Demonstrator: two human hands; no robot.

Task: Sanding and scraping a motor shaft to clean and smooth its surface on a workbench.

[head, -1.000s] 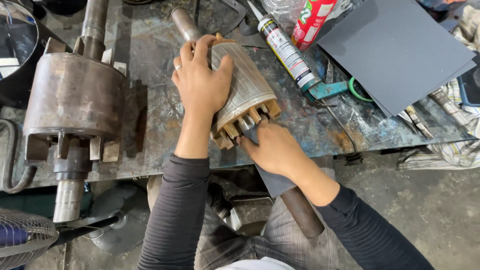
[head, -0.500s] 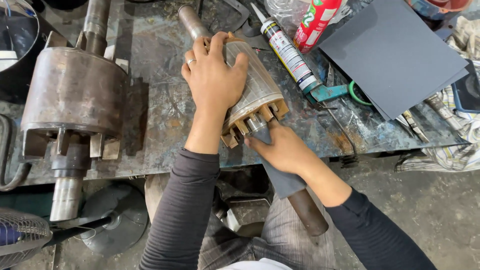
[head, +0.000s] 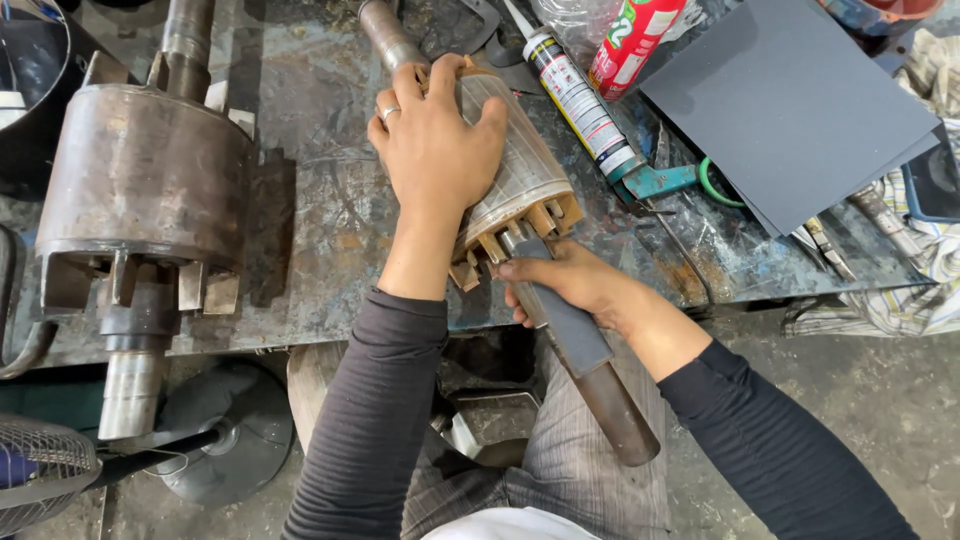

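Rusty, stained metal forms the counter [head: 330, 250], seen from above by a head-worn camera. At the centre lies a motor rotor [head: 520, 185] wrapped in pale insulating sheet, its shaft [head: 590, 375] running from eleven o'clock down to five o'clock and reaching out past the counter's near edge. Wooden wedges [head: 500, 245] stick out of the rotor's near end.

The person's left hand [head: 435, 150] lies flat on top of the rotor, fingers spread wide over the wrapping, a ring on one finger; this grip is open and pressing, not closed around anything. The right hand [head: 560, 285] sits just below the rotor's near end, its grip curled around the shaft where a grey sleeve covers it, with the fingertips touching the wedges. Both arms wear dark long sleeves.

At nine o'clock, well apart from the hands, rests a larger rusted rotor [head: 140, 175] with its own shaft pointing to six o'clock. At one o'clock, just beside the wrapped rotor, lies a sealant tube [head: 575, 95], and next to it a red and green can [head: 630, 45]. At two o'clock, dark grey sheets [head: 790, 105] are stacked, with a teal-handled tool [head: 665, 180] near their left edge. At seven o'clock, on the floor, stands a fan [head: 45, 470].
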